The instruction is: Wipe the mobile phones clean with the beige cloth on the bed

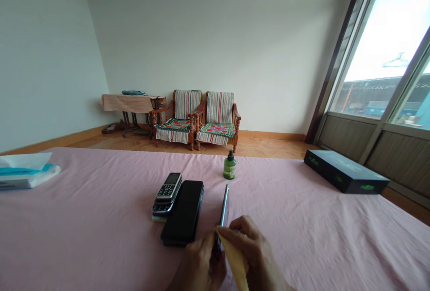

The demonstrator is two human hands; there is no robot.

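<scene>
My left hand (201, 264) grips the near end of a thin smartphone (224, 208) held on edge above the pink cloth. My right hand (253, 248) pinches a yellowish cloth (235, 259) against the phone's near end. Both hands sit low at the frame's bottom centre, fingers curled. Just left of them lies a stack of black smartphones (183, 217), and beside that a stack of small keypad phones (167, 192). A small green spray bottle (230, 165) stands upright beyond the held phone.
A pink cloth (83, 219) covers the table. A tissue pack (25, 172) lies at the far left edge. A dark flat box (346, 170) rests at the right. Two wooden chairs (198, 118) and a side table (132, 103) stand by the far wall.
</scene>
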